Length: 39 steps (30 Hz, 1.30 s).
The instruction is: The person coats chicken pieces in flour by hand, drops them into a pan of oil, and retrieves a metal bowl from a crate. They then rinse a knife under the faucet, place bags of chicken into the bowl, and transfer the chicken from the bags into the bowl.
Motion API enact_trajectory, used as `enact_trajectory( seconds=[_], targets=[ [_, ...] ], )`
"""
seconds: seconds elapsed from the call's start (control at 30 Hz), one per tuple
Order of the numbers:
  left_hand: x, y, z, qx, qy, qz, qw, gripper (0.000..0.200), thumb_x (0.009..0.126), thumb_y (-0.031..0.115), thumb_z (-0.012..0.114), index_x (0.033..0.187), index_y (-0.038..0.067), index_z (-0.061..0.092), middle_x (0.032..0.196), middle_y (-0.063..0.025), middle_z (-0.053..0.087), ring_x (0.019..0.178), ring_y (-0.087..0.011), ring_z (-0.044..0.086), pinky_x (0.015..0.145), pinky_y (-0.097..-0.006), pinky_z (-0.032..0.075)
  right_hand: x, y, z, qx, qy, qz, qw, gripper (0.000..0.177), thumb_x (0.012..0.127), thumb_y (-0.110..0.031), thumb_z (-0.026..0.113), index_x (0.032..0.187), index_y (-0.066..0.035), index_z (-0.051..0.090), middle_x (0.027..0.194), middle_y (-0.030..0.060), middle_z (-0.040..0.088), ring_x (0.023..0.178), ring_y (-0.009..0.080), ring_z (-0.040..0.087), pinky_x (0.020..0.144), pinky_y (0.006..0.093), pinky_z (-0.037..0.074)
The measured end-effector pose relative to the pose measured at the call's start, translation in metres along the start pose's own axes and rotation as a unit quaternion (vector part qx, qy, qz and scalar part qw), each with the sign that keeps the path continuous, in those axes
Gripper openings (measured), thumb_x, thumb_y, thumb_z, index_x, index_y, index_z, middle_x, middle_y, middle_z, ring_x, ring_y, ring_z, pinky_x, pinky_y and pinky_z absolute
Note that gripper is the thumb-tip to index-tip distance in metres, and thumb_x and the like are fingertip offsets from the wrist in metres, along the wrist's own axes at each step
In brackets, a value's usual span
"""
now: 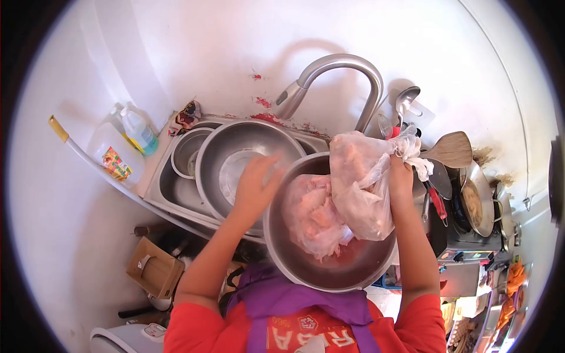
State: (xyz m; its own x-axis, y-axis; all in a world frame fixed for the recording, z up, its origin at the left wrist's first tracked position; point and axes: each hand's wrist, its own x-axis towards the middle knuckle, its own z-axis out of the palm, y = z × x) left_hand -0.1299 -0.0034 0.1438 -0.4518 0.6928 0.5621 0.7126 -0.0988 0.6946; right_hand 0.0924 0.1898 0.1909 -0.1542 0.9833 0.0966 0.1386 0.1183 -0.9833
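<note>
My right hand (401,175) grips the knotted neck of a clear plastic bag of raw meat (360,182), holding it up over a large metal bowl (294,267). Inside that bowl lies a second plastic bag of raw meat (312,215), with some reddish liquid on the bottom. The hanging bag partly covers it. My left hand (257,185) is raised over the wide metal basin (226,167) in the sink, its fingers apart and holding nothing. The large bowl's left rim is close beside it.
A curved faucet (344,62) arches behind the bowls. The sink (168,191) also holds a smaller pot (187,154). Bottles (140,132) stand at left. At right are a wooden spatula (452,150), a ladle (407,97) and a pan (478,197). A cardboard box (154,267) sits below.
</note>
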Motion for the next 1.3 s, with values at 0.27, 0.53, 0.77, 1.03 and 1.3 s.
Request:
enact_trajectory(
  seconds=[0.27, 0.53, 0.77, 1.03, 1.3],
  targets=[
    [-0.055, 0.042, 0.027, -0.016, -0.118, 0.129, 0.984, 0.051, 0.075, 0.024, 0.064, 0.119, 0.005, 0.049, 0.118, -0.0145, 0.048, 0.108, -0.0333, 0.046, 0.087, -0.0426, 0.038, -0.005, 0.011, -0.02, 0.048, 0.101, 0.017, 0.994, 0.049, 0.084, -0.039, 0.058, 0.11, 0.003, 0.056, 0.098, 0.0075, 0.058, 0.086, 0.0164, 0.055, 0.077, 0.0287, 0.044],
    [-0.042, 0.072, 0.032, 0.012, -0.187, 0.117, 0.975, 0.047, 0.075, 0.022, 0.065, 0.115, 0.0, 0.052, 0.117, -0.0149, 0.051, 0.109, -0.0319, 0.046, 0.089, -0.043, 0.036, -0.042, -0.033, -0.03, 0.13, 0.199, -0.02, 0.971, 0.04, 0.085, -0.03, 0.06, 0.11, 0.0, 0.057, 0.103, 0.0046, 0.056, 0.089, 0.0137, 0.053, 0.081, 0.027, 0.042],
    [-0.029, 0.065, 0.024, -0.059, -0.198, 0.09, 0.974, 0.043, 0.076, 0.017, 0.063, 0.115, 0.002, 0.052, 0.117, -0.0166, 0.051, 0.11, -0.0335, 0.046, 0.09, -0.0422, 0.036, -0.04, -0.063, -0.065, 0.198, 0.183, -0.04, 0.962, 0.041, 0.089, -0.031, 0.053, 0.114, 0.002, 0.052, 0.104, 0.0066, 0.056, 0.089, 0.0149, 0.055, 0.081, 0.0277, 0.044],
    [-0.056, 0.07, 0.023, -0.261, -0.301, -0.006, 0.917, 0.039, 0.083, 0.019, 0.059, 0.117, 0.002, 0.051, 0.119, -0.0158, 0.051, 0.111, -0.0306, 0.047, 0.095, -0.0393, 0.035, -0.039, -0.065, -0.081, 0.258, 0.115, -0.058, 0.957, 0.035, 0.086, -0.03, 0.058, 0.106, 0.0, 0.056, 0.098, 0.0057, 0.057, 0.088, 0.0157, 0.054, 0.078, 0.0296, 0.044],
    [-0.069, 0.082, 0.062, -0.547, -0.406, -0.465, 0.565, 0.063, 0.093, 0.051, 0.031, 0.128, 0.0, 0.039, 0.127, -0.0111, 0.048, 0.119, -0.0197, 0.043, 0.099, -0.0338, 0.032, -0.053, -0.054, -0.056, 0.235, 0.121, -0.03, 0.964, 0.024, 0.087, -0.029, 0.057, 0.094, -0.006, 0.059, 0.088, 0.0008, 0.056, 0.081, 0.011, 0.052, 0.075, 0.0265, 0.042]
  ],
)
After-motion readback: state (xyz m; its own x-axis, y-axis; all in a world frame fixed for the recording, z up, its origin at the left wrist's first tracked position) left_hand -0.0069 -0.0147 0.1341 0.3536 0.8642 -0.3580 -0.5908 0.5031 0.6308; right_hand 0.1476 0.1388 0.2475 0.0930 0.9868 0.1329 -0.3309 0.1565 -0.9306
